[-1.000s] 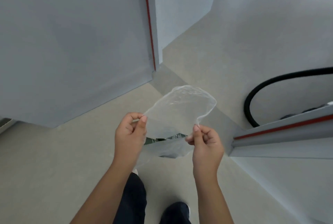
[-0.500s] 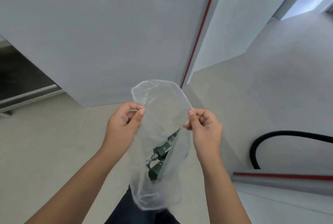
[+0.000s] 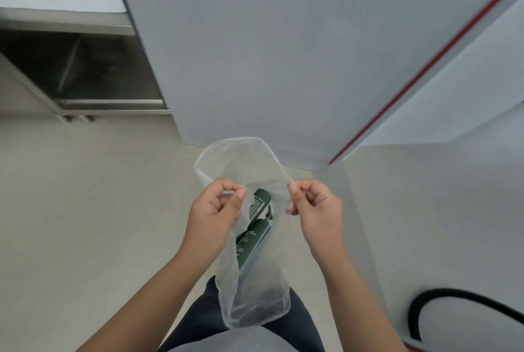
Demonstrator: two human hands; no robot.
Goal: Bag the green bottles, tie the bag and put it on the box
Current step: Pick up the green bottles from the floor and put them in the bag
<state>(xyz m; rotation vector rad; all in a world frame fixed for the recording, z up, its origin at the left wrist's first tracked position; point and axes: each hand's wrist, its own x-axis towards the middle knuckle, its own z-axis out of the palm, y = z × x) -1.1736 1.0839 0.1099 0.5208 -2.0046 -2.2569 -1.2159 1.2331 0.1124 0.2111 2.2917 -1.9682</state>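
Observation:
A clear plastic bag hangs in front of me with its mouth open at the top. Inside it lie two dark green bottles with white lettering, one with a black pump head. My left hand pinches the bag's left rim between thumb and fingers. On the other side my right hand pinches the right rim. The bag's bottom hangs over my dark trousers.
A large grey panel with a red stripe along its right edge stands ahead. A dark low shelf opening is at the upper left. A black hose curves at the lower right. The floor is beige.
The view has swung left, bringing the shelf opening in. The bag went from held up flat to hanging long, with the bottles now showing upright inside. Both hands kept their grip on the rim.

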